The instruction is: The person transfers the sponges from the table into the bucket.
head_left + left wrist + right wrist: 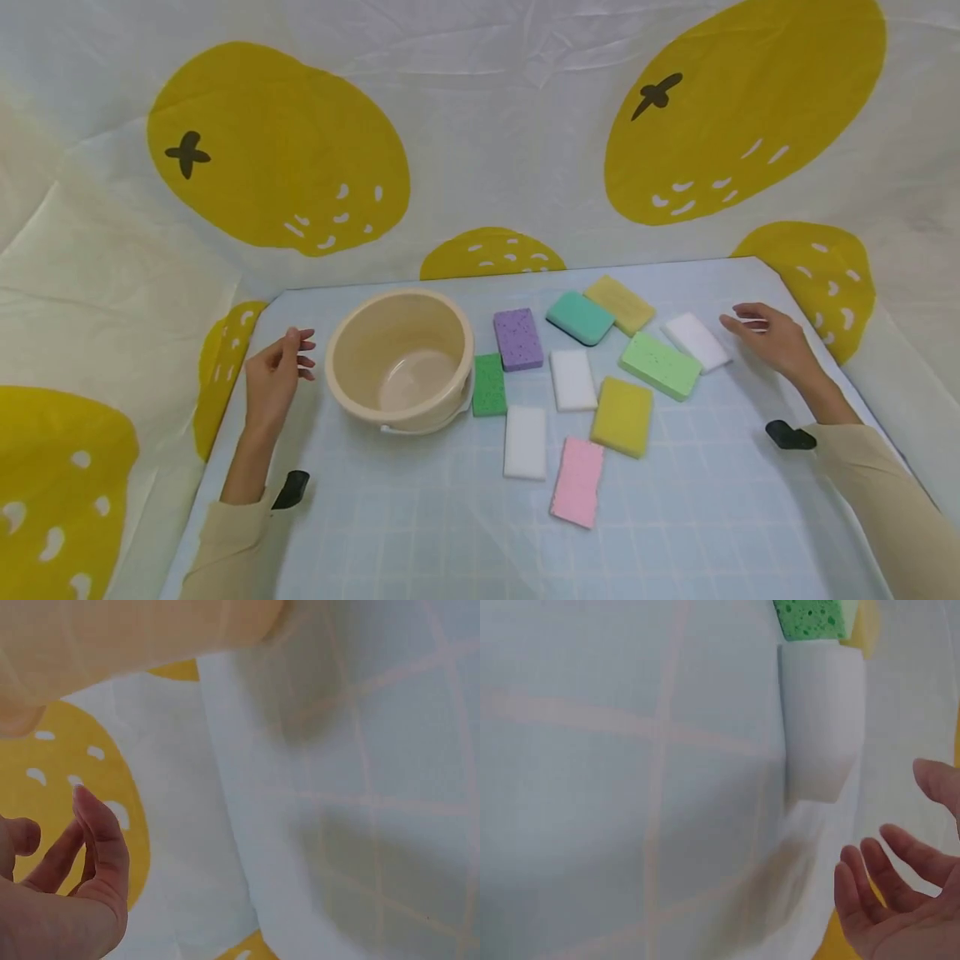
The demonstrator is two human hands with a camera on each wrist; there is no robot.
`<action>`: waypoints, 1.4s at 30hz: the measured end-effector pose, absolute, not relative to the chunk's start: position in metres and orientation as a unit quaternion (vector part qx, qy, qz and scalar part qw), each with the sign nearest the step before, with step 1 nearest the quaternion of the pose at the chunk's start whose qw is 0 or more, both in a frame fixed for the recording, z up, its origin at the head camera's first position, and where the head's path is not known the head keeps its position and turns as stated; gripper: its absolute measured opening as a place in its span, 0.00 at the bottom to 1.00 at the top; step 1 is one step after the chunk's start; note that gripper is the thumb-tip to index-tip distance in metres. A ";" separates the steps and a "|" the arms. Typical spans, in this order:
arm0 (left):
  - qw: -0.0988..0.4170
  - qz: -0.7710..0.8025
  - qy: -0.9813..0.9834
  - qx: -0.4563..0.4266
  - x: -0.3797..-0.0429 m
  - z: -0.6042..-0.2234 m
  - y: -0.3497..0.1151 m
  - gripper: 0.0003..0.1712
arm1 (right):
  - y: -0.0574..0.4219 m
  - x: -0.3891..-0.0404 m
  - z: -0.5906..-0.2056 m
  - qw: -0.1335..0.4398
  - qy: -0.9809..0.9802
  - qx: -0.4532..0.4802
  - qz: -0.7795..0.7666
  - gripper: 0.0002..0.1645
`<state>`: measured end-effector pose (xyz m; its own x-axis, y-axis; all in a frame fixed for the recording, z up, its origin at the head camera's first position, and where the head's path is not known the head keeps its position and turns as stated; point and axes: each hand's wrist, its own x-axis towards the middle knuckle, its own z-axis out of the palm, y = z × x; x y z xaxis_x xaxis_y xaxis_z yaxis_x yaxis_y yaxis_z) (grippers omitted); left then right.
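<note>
My left hand (272, 382) hovers left of a beige bucket (337, 392), fingers loosely bent and holding nothing. On the far right my right hand (772, 337) is held above the table, relaxed, with a white sponge (697, 342) closest to it. Beside that lie a light green sponge (660, 366), a teal sponge (580, 317) and a tan-yellow sponge (630, 307). Nearer the bucket are a purple sponge (518, 340) and a dark green sponge (489, 385). Two more white sponges, a yellow sponge (622, 417) and a pink sponge (577, 483) lie toward the front.
A pale blue checked cloth (405, 525) covers the table. Behind and at both sides hangs a white sheet (502, 125) printed with big yellow fruit. The bucket's thin handle (431, 429) hangs down along its front.
</note>
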<state>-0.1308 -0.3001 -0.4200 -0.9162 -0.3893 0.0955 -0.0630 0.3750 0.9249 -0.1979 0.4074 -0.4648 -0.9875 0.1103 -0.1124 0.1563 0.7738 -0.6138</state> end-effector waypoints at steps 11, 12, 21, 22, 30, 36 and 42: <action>0.078 -0.640 -0.755 0.121 -0.117 -0.408 -0.283 0.29 | 0.401 -0.200 -0.467 0.089 0.931 0.070 -0.346 0.53; 0.074 -0.646 -0.750 0.118 -0.116 -0.407 -0.282 0.29 | 0.401 -0.200 -0.467 0.094 0.931 0.067 -0.347 0.53; 0.042 -0.677 -0.721 0.140 -0.109 -0.400 -0.273 0.32 | 0.395 -0.197 -0.468 0.142 0.928 0.051 -0.341 0.53; 0.037 -0.686 -0.713 0.143 -0.109 -0.400 -0.273 0.32 | 0.395 -0.197 -0.468 0.146 0.928 0.050 -0.340 0.53; 0.029 -0.742 -0.651 0.158 -0.111 -0.400 -0.269 0.24 | 0.396 -0.196 -0.470 0.150 0.936 0.022 -0.318 0.51; 0.037 -0.731 -0.654 0.193 -0.112 -0.400 -0.267 0.29 | 0.396 -0.196 -0.466 0.146 0.934 0.015 -0.325 0.46; 0.035 -0.718 -0.661 0.216 -0.111 -0.397 -0.266 0.33 | 0.402 -0.195 -0.455 0.174 0.934 -0.003 -0.313 0.43</action>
